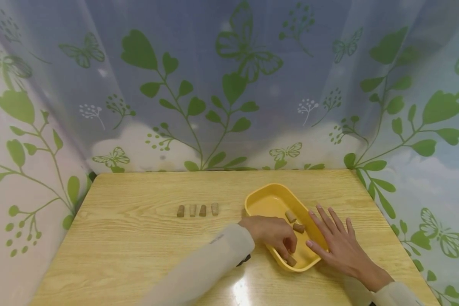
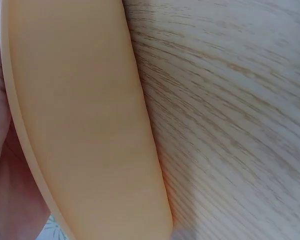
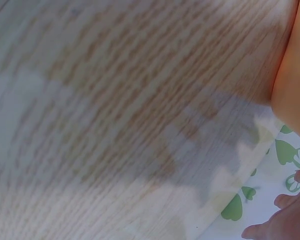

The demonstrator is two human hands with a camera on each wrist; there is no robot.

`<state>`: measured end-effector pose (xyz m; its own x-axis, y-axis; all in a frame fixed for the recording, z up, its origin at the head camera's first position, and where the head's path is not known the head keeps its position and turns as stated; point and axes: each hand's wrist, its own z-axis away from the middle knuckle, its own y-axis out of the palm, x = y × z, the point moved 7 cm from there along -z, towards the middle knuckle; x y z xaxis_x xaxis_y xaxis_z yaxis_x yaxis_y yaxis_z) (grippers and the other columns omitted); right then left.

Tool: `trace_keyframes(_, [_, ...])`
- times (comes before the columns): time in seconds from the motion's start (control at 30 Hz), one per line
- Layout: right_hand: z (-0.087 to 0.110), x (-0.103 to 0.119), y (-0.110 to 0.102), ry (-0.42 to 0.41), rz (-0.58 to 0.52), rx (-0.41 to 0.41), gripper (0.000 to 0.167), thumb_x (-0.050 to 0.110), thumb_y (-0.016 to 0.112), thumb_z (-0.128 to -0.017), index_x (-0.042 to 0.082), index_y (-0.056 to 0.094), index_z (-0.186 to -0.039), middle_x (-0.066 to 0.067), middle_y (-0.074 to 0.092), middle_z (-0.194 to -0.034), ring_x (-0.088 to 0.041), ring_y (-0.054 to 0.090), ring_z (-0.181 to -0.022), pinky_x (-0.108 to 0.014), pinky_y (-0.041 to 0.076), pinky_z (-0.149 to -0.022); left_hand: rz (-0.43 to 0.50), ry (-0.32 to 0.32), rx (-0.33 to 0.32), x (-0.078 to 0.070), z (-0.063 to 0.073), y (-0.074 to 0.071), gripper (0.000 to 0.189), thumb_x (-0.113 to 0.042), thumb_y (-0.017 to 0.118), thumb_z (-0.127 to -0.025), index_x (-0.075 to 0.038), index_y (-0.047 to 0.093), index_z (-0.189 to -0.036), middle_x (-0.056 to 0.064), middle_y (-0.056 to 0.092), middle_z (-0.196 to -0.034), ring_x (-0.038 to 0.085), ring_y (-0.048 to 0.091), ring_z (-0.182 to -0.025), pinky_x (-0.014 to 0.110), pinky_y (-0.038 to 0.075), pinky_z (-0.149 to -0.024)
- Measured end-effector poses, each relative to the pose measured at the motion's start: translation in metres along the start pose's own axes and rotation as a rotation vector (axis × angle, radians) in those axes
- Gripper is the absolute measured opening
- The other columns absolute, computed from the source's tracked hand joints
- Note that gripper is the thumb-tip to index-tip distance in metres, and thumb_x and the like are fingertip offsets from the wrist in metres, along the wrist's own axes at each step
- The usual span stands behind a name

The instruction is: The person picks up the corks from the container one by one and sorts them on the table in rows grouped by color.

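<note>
A yellow tray stands on the wooden table. My left hand reaches over its near-left wall, and its curled fingers pinch a brown cork stopper at the tray's near end. Two more stoppers, a light one and a darker one, lie farther back inside. With fingers spread, my right hand rests against the tray's right rim. In the left wrist view the tray's outer wall hides the fingertips; the right wrist view catches only part of the right fingers.
To the left of the tray, several tapered cork stoppers stand in a spaced row, from a dark one to a light one. A curtain printed with leaves and butterflies hangs behind the wooden table and along both sides.
</note>
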<state>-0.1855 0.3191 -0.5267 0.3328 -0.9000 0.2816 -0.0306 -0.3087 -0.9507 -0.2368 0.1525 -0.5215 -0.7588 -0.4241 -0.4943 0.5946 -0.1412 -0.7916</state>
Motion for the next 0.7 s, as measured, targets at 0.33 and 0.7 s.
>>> trace_keyframes(0.33, [0.0006,0.0001,-0.0003,0.001,-0.013,0.003,0.083,0.046,0.068,-0.106,0.024,0.028,-0.175,-0.007,0.013,-0.185,-0.055,0.02,-0.162,-0.093,0.015,-0.113,0.019,-0.07,0.029,-0.0023,-0.0032,0.0035,0.016,-0.048,0.081,-0.096,-0.032,0.082,-0.096,-0.023,0.075,-0.098,-0.006,0.066,-0.092,0.015,0.053,-0.085])
trace_keyframes(0.7, [0.0007,0.0017,-0.001,-0.005,-0.007,-0.002,0.083,0.046,0.068,-0.106,0.022,0.029,-0.174,-0.004,0.011,-0.185,-0.056,0.021,-0.162,-0.093,0.017,-0.112,0.012,-0.011,-0.046,0.003,-0.0012,-0.0013,0.017,-0.048,0.079,-0.099,-0.031,0.079,-0.097,-0.024,0.071,-0.096,-0.006,0.064,-0.09,0.013,0.051,-0.081])
